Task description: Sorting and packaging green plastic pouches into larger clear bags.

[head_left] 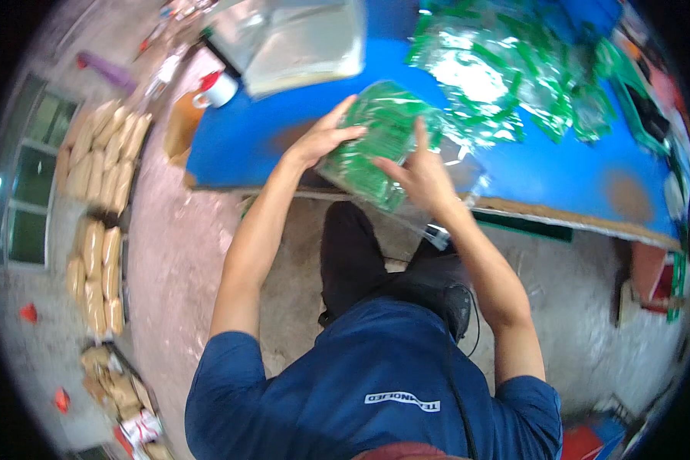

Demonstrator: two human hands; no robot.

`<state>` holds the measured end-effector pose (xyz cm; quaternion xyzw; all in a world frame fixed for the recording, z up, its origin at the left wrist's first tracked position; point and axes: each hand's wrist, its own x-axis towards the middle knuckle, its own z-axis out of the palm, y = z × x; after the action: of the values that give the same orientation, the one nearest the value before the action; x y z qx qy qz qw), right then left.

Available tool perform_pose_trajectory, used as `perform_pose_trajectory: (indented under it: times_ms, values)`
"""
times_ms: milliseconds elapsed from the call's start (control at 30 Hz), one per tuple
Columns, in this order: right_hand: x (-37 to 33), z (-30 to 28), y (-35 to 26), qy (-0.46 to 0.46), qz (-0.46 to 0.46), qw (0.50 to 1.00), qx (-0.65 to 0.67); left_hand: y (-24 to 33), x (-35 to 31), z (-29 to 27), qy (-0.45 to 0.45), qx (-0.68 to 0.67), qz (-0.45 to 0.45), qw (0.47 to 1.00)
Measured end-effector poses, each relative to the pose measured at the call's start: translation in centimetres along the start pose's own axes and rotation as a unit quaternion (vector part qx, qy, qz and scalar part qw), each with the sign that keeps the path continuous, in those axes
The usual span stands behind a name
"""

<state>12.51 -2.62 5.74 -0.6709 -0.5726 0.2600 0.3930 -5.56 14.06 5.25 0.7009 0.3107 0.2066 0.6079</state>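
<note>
A clear plastic bag (372, 172) packed with flat green pieces is held over the near edge of the blue table. My left hand (320, 142) grips its left side, thumb on top and fingers along the edge. On the right side, my right hand (425, 178) holds the bag, its thumb and index finger spread over the top; the other fingers are mostly hidden. Loose clear film hangs by my right wrist. Beyond my right hand lies a heap of green-edged clear bags (506, 73).
A stack of clear plastic sheets (307, 46) lies at the back left, beside a white mug (216, 89). A green crate (640, 115) stands at the table's right end. Stacked brown sacks (103, 157) line the left wall. The blue table (241, 149) has a worn front edge.
</note>
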Motion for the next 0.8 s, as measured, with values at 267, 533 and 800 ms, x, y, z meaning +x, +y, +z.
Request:
perform_pose_trajectory:
  times_ms: [267, 533, 800]
  values:
    - [-3.7, 1.8, 4.1, -0.092, -0.1, 0.989, 0.065, 1.5, 1.5, 7.8, -0.083, 0.577, 0.225, 0.781]
    - [-4.3, 5.4, 3.2, -0.014, -0.257, 0.965, -0.05, 1.7, -6.8, 5.3, 0.181, 0.316, 0.304, 0.881]
    - [-0.8, 8.8, 2.5, 0.062, -0.273, 0.957, -0.078, -9.4, -15.4, 12.4, 0.437, -0.169, 0.104, 0.877]
